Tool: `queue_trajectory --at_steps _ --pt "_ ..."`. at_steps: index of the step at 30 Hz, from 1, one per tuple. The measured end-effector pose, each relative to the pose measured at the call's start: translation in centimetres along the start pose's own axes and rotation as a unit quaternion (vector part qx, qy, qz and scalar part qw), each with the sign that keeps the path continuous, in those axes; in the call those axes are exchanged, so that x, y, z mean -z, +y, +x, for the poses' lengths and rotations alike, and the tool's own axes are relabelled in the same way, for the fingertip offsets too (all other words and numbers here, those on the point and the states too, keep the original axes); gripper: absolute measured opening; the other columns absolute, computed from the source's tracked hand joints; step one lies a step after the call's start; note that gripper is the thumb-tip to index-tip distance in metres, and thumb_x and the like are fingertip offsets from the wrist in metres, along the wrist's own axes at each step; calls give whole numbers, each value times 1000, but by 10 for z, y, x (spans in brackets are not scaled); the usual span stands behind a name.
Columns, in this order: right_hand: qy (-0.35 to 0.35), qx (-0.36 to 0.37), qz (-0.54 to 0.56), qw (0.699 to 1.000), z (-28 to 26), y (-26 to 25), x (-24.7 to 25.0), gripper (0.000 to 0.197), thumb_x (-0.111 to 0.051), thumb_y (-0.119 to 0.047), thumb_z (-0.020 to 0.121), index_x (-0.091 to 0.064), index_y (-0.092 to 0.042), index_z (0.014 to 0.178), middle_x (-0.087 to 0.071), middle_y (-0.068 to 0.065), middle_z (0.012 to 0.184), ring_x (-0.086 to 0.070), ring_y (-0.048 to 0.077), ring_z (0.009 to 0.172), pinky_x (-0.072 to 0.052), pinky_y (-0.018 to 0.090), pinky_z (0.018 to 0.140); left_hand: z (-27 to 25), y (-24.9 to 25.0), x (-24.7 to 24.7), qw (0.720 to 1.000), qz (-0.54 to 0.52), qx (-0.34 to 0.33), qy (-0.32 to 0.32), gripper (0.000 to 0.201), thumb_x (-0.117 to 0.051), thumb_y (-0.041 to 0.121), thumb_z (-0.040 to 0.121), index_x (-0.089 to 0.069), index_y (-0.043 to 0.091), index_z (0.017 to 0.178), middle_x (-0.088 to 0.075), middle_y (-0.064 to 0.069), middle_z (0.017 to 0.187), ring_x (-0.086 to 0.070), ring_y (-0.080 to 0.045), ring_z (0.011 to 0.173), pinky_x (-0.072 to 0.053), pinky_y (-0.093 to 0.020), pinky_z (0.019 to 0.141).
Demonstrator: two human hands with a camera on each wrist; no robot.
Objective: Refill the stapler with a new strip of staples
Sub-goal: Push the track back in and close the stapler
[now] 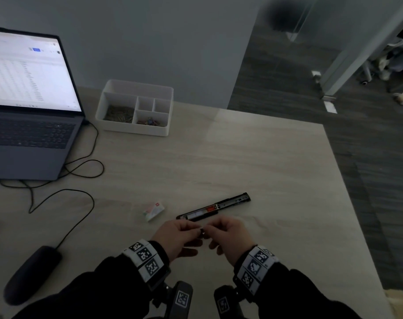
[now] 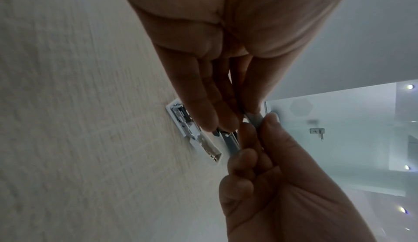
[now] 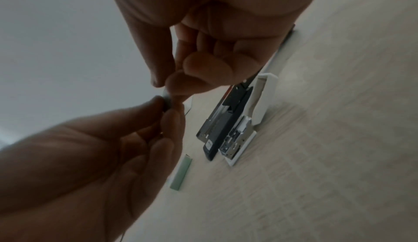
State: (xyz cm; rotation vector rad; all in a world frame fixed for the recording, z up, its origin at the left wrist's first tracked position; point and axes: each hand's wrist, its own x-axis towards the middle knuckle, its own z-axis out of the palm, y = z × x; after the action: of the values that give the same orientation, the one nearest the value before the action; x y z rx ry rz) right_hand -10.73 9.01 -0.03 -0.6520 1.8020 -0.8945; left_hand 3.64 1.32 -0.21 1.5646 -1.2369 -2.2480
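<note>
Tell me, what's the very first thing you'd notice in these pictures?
Probably the two hands meeting low in the middle, the left hand and right hand both pinching a thin grey staple strip between their fingertips. Just beyond them the stapler lies opened out flat on the table. The glowing laptop at far left also catches the eye.

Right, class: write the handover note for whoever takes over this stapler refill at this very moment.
Left hand and right hand: both pinch one staple strip, held above the table.
Stapler: lies swung open and flat on the table just beyond the hands, its magazine channel exposed.
Staple box: on the table to the stapler's left.
Done: stapler opened, strip in hand.
Left: lay the strip in the channel, close the stapler.
</note>
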Motion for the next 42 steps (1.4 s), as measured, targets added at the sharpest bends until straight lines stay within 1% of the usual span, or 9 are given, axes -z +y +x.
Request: queue_trajectory --at_steps 5,8,12,17,20,23,27,36,42 --pt "7 -25 29 999 2 0 1 8 -69 -14 85 -70 -14 77 -72 2 66 -59 13 52 -44 26 45 -1 4 1 998 54 -17 -1 12 -64 17 88 -72 15 97 -75 -4 90 -70 -14 77 -58 -30 64" --pt "37 -49 9 998 9 4 5 10 -67 -17 86 -70 -13 77 -71 -1 65 -55 12 48 -40 25 41 4 2 8 982 164 -63 72 9 -68 21 84 -71 21 92 -74 0 86 -71 -17 79 -58 -26 59" --pt "54 -85 -56 993 19 8 10 12 -64 -22 85 -69 -13 78 -69 -3 65 -53 10 41 -38 20 38 16 -9 26 927 335 -114 125 9 -70 26 78 -70 27 87 -71 6 89 -64 -9 75 -56 -26 74" --pt "56 -90 -145 984 24 11 -1 17 -62 -29 84 -68 -20 70 -74 -1 65 -56 8 41 -45 21 45 34 -24 27 846 506 -154 65 38 -62 43 80 -66 28 115 -64 6 109 -60 -11 98 -45 -23 88" --pt "58 -93 -162 981 28 10 -5 20 -61 -30 81 -68 -21 65 -73 -3 61 -57 10 41 -50 24 45 41 -26 23 828 532 -170 53 43 -59 47 82 -63 27 120 -61 1 113 -58 -16 104 -44 -27 89" --pt "50 -95 -186 977 34 10 -5 22 -61 -33 80 -69 -23 63 -72 -7 58 -59 13 47 -59 34 58 48 -28 23 814 551 -180 51 42 -54 49 87 -63 28 121 -62 0 114 -58 -17 106 -42 -27 89" --pt "34 -82 -226 970 37 9 -3 21 -61 -32 82 -73 -20 69 -72 -3 63 -61 13 57 -53 28 61 55 -33 24 806 563 -177 33 39 -51 47 89 -61 31 123 -59 -1 115 -56 -18 108 -43 -29 91" --pt "20 -73 -242 967 39 10 -3 21 -59 -32 78 -72 -18 70 -75 5 70 -65 19 60 -56 33 61 65 -36 22 781 601 -168 6 33 -47 42 89 -68 31 111 -43 5 87 -55 -20 96 -37 -28 74" --pt "22 -66 -271 960 39 13 -8 21 -57 -33 78 -70 -18 70 -73 5 68 -68 22 66 -59 36 65 65 -36 23 780 604 -163 12 32 -48 44 89 -68 32 111 -58 -2 100 -57 -22 99 -44 -32 82"
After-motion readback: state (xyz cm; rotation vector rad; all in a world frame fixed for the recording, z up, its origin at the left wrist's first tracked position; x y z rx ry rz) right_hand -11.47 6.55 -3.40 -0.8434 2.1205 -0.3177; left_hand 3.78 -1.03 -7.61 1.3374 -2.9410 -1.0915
